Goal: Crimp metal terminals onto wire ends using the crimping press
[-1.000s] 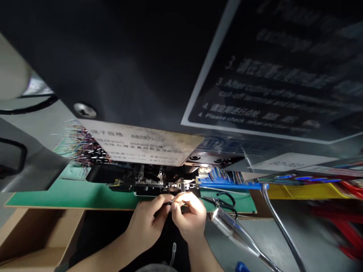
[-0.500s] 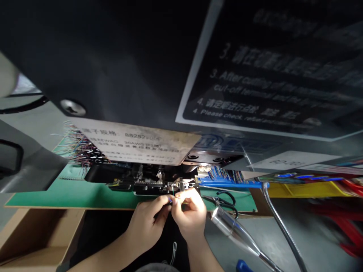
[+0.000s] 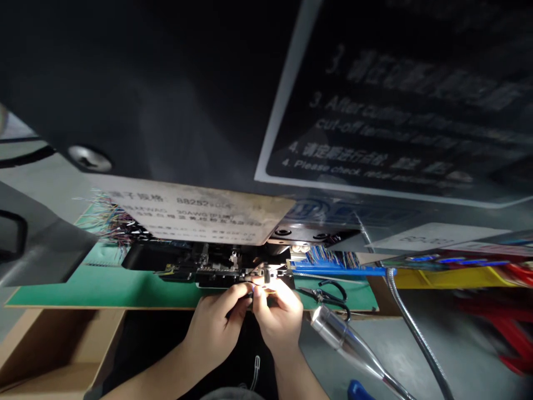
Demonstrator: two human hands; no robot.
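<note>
Both hands meet fingertip to fingertip at the front of a terminal crimping machine [image 3: 233,272], just under its small metal tooling. My left hand [image 3: 220,316] is closed in a pinch, with a bit of thin blue-violet wire [image 3: 252,288] showing at its fingertips. My right hand [image 3: 278,311] pinches beside it, thumb and index finger pressed together. A thin yellowish wire [image 3: 270,293] shows at its fingers. Most of the wires are hidden by the fingers. Bright lamp light falls on the right hand's fingers.
The machine's dark housing [image 3: 145,111] overhangs the hands. A green board [image 3: 104,286] carries wire bundles [image 3: 112,222] at left and black-handled scissors [image 3: 328,297] at right. More wires lie by a blue tray [image 3: 341,270]. A metal lamp [image 3: 345,339] points inward; a cardboard box [image 3: 58,344] stands lower left.
My right fingers have moved slightly up and closer to the tooling. My left hand has barely shifted. The camera view has moved a little.
</note>
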